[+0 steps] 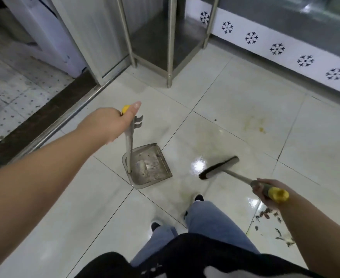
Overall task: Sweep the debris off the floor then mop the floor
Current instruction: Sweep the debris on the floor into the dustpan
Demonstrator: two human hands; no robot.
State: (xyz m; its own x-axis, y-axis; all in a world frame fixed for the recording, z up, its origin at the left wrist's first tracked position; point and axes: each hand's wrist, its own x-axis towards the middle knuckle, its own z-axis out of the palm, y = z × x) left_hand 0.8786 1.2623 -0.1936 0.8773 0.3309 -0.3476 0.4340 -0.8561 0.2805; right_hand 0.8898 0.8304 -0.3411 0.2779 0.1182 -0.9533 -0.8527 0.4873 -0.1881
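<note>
**Debris still on the tiles beside a standing dustpan**

Debris [269, 221], a scatter of brown and dark bits, lies on the glossy tiled floor [235, 101] at the lower right, just beside the person's right forearm and well apart from the dustpan. Further off, toward the patterned wall base [277, 49], a yellowish stain [255, 125] marks one tile.

A metal dustpan [148, 167] sits flat on the floor in the middle, its open mouth facing toward the lower right. Inside, the tray shows grime and a few small dark specks; nothing larger can be made out in it. Its long upright handle [129, 145] rises from the back edge to a yellow cap, where the left hand [113, 123] is wrapped round the top, thumb pointing upward.

The right hand [265, 192] grips the broom [219, 167] near its yellow handle end, fingers curled round the shaft. The broom slants down toward the floor, its dark-bristled head lying just right of the dustpan but apart from it, near a bright glare spot.

Below, the person's jeans [205, 221] and dark shoes stand on the tiles. Steel table legs [170, 43] stand at the top, and a dark threshold [44, 117] runs along the left.
</note>
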